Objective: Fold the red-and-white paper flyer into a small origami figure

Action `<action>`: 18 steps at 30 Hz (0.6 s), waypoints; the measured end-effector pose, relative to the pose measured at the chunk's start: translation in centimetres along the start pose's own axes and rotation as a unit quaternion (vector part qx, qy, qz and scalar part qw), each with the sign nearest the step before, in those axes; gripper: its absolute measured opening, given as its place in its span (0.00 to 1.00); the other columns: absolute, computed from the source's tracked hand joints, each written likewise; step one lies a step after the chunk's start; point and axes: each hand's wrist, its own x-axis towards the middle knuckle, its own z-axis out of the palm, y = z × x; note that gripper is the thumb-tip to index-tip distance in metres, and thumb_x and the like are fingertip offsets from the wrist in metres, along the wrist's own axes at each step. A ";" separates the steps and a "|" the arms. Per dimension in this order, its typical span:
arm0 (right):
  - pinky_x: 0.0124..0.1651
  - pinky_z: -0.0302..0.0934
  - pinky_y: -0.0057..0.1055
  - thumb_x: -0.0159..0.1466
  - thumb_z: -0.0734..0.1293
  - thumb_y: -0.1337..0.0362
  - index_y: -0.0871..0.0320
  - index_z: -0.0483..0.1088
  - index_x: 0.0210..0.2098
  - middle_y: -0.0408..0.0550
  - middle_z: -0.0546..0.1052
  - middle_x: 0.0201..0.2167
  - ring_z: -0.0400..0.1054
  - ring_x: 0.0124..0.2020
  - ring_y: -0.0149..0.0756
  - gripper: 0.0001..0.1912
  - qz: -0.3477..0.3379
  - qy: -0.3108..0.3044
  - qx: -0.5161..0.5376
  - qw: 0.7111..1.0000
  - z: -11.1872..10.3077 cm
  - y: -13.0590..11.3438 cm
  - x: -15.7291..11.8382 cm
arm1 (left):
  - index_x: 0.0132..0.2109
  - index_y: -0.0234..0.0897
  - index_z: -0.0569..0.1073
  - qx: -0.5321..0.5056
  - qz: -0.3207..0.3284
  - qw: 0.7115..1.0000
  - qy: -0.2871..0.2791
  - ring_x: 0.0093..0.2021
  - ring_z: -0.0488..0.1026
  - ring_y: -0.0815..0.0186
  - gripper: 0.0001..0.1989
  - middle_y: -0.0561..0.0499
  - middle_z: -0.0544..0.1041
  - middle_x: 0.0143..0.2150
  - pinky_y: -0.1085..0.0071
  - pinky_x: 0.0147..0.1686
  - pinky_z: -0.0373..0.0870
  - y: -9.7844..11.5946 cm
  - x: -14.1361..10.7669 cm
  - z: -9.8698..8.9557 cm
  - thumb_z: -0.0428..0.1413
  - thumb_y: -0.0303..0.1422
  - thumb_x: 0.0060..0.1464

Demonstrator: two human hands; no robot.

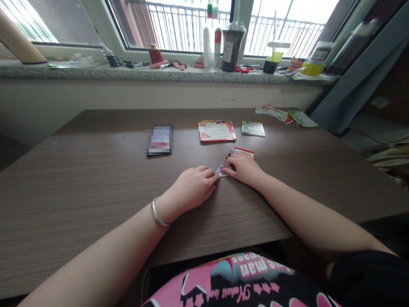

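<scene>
I've printed paper (237, 150) at 12 o'clock on table (79, 183); R hand (244, 167) closed over it, prob. pinning; L hand (194, 185) touches its 8 o'clock corner, can't tell if pinching; card stack (217, 131) at 11, prob. set clear.

Likely a home, wood-grain table (96, 187) under left hand (194, 186), cluttered granite windowsill (128, 74) and balcony railing (188, 27) ahead, curtain (354, 85) beyond right hand (245, 167).

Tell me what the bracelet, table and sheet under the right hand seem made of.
Bracelet: likely polished metal, silvery with bright highlights. Table: wood or wood-look laminate, satin, with brown streaked grain. Sheet: probably printed paper, thin and colourful; gloss unclear.
</scene>
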 end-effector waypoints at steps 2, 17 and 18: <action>0.48 0.54 0.38 0.63 0.68 0.57 0.58 0.73 0.30 0.49 0.78 0.35 0.69 0.41 0.41 0.11 0.003 -0.005 -0.005 1.000 -0.1 -0.1 0.0 | 0.53 0.36 0.73 0.010 -0.007 1.000 -0.001 0.44 0.73 0.60 0.15 0.47 0.77 0.44 0.63 0.43 0.72 0.2 0.1 0.0 0.48 0.31 0.63; 0.49 0.54 0.38 0.64 0.66 0.56 0.57 0.74 0.31 0.49 0.78 0.36 0.68 0.42 0.41 0.12 0.013 -0.017 -0.014 1.000 0.0 -0.3 0.2 | 0.50 0.36 0.75 0.054 0.007 0.998 0.016 0.41 0.73 0.60 0.14 0.48 0.77 0.39 0.57 0.52 0.63 0.3 0.1 0.1 0.50 0.29 0.60; 0.49 0.54 0.37 0.64 0.66 0.56 0.57 0.74 0.31 0.49 0.78 0.36 0.68 0.42 0.41 0.12 0.014 -0.016 -0.014 1.000 0.0 -0.2 0.2 | 0.50 0.36 0.75 0.052 0.005 0.999 0.014 0.41 0.73 0.60 0.14 0.48 0.77 0.39 0.57 0.52 0.64 0.3 0.1 0.0 0.50 0.29 0.60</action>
